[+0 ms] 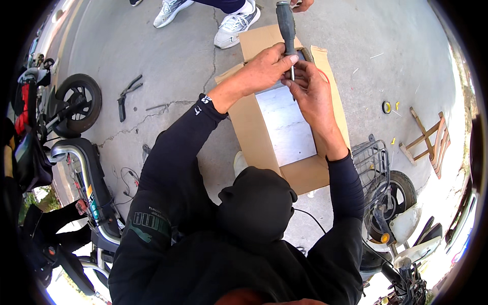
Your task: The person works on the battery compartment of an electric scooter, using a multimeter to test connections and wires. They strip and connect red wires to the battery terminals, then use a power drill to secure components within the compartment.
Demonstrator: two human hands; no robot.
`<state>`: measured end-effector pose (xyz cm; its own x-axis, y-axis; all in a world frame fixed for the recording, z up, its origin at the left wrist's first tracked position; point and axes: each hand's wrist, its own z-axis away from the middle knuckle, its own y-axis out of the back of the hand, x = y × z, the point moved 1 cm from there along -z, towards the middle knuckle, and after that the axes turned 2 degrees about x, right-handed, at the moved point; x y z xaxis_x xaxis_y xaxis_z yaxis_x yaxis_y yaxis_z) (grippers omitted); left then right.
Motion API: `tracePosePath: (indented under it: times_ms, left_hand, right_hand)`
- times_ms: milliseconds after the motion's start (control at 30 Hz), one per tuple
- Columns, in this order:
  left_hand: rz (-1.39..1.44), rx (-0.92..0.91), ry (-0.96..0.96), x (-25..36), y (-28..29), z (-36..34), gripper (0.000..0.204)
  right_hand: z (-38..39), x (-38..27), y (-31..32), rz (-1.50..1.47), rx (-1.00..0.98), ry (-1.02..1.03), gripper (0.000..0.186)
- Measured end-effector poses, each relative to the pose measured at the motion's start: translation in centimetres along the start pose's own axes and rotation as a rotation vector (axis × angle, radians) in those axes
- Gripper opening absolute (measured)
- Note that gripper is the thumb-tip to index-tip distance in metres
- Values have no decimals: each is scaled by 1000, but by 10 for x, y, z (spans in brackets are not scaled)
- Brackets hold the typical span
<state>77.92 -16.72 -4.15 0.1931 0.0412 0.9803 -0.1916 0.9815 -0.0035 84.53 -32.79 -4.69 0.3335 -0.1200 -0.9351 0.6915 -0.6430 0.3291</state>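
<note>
Over an open cardboard box [248,132] lined with a pale, marbled sheet [284,129], a grey-handled screwdriver [285,28] stands nearly upright, blade down. My left hand [259,71] is closed at the lower end of its handle, thumb against it. My right hand [310,99] has its fingers curled beside the metal blade, around something small that I cannot make out. A red wire [324,74] arches out by my right fingers. A dark-edged item at the box's top end is mostly hidden by my hands.
A co-worker's sneakers [235,28] and hand [303,5] are at the top. Scooters [79,107] stand left; a wheel with a wire basket [368,152] is right. Pliers [129,94], a tape roll [386,107], cables [127,188] and a wooden frame [427,134] lie on the cracked pavement.
</note>
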Motion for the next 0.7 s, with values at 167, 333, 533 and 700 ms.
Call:
tracePosePath:
  times_ms: [167,333,533,700]
  left_hand:
    - [-255,35,-94,-6,33,14,35]
    - [-323,165,-327,-40,30,16,33]
    - [-414,77,-167,-70,52,14,29]
    - [-425,103,-188,-76,51,19,26]
  right_hand:
    - [-45,-73,20,454,44,107,57]
    - [-79,-87,-14,634,-3,113,50]
    - [-75,-60,-27,595,48,187,37]
    - [-69,-67,-33,637,9,207,37]
